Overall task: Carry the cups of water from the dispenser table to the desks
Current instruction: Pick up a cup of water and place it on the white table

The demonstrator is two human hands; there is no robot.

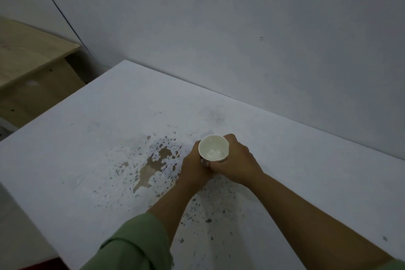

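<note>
A white paper cup (213, 146) with water in it stands upright over the white desk (306, 182), near the desk's middle. My left hand (192, 166) wraps its left side and my right hand (234, 160) wraps its right side, fingers closed around the cup wall. The hands hide the lower part of the cup, so I cannot tell whether its base touches the desk. Both forearms reach in from the bottom, with green sleeves pushed up.
The desk top has a worn patch of chipped paint (153, 166) just left of the cup. A grey wall (241, 28) runs along the desk's far edge. A wooden table (28, 57) stands lower at the left, across a gap.
</note>
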